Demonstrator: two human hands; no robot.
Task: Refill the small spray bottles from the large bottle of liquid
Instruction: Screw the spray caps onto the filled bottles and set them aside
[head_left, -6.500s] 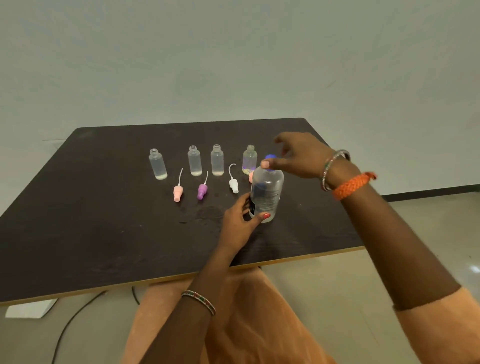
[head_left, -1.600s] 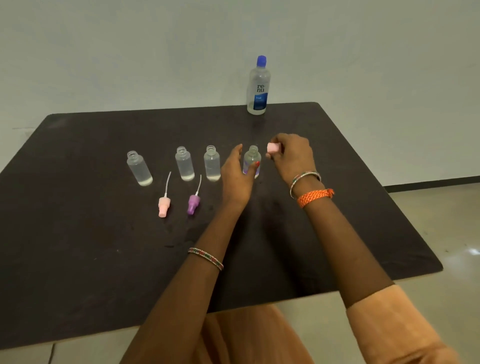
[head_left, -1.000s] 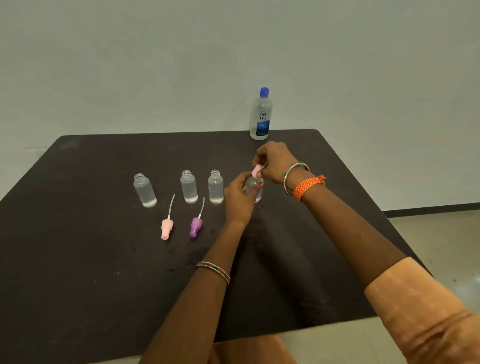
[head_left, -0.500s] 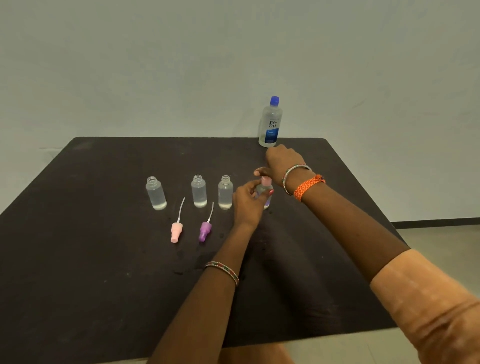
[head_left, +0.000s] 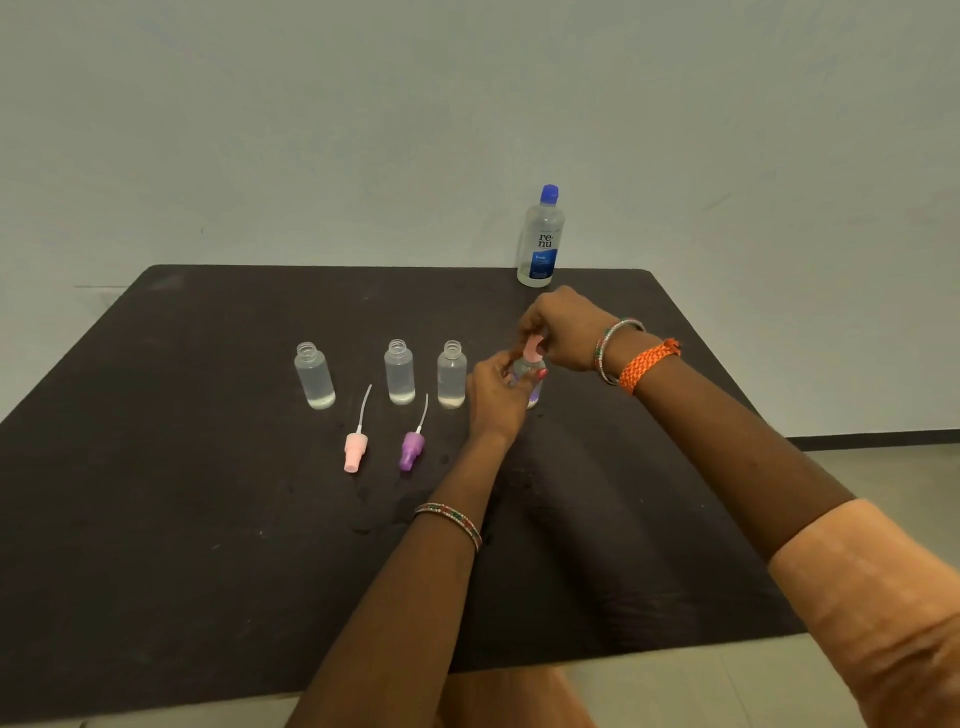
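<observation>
Three open small clear bottles (head_left: 314, 375) (head_left: 399, 371) (head_left: 451, 374) stand in a row on the dark table (head_left: 156, 519). A fourth small bottle (head_left: 533, 392) stands at the right end of the row, and my left hand (head_left: 496, 397) grips its body. My right hand (head_left: 563, 330) pinches a pink spray cap (head_left: 533, 349) on that bottle's neck. The large bottle (head_left: 539, 239) with a blue cap stands upright at the table's far edge, apart from both hands. A pink spray cap (head_left: 355, 447) and a purple spray cap (head_left: 412, 447) lie in front of the row.
Wet spots (head_left: 384, 512) mark the table in front of the loose caps. A pale wall rises right behind the table's far edge. The table's right edge drops to a tiled floor (head_left: 883, 478).
The large bottle has gone from my hands to the table's far edge. My left hand took hold of the right-end small bottle, and my right hand brought the pink cap down onto its neck.
</observation>
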